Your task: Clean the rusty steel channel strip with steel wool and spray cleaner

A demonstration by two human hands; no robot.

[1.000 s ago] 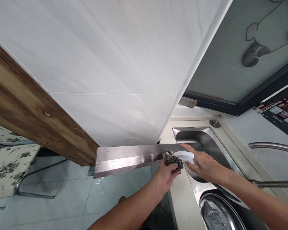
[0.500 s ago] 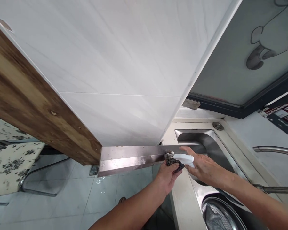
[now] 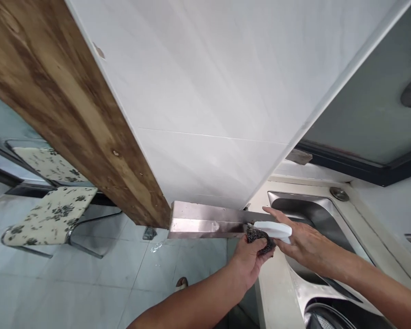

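Note:
My right hand [image 3: 304,237] is closed around the white handle [image 3: 272,228] of what looks like a large knife. Its long, broad steel blade [image 3: 205,219] points left, and its squared end is near the foot of the wooden panel. In my left hand [image 3: 248,262] is a dark, crumpled mesh scouring pad [image 3: 260,237]. The fingers press this pad against the blade's base, right beside the handle. Part of my right palm and fingers is hidden behind the handle.
To the right is a steel double sink [image 3: 315,210] in a pale counter [image 3: 277,292], with a round metal strainer pot [image 3: 325,315] in the nearer basin. A wooden panel [image 3: 89,119] edges the white wall [image 3: 205,91]. At left stands a flower-patterned chair [image 3: 55,214].
The view has swung left, so more of the chair and floor shows. My left hand and the scouring pad stay at the blade's base; my right hand still holds the handle.

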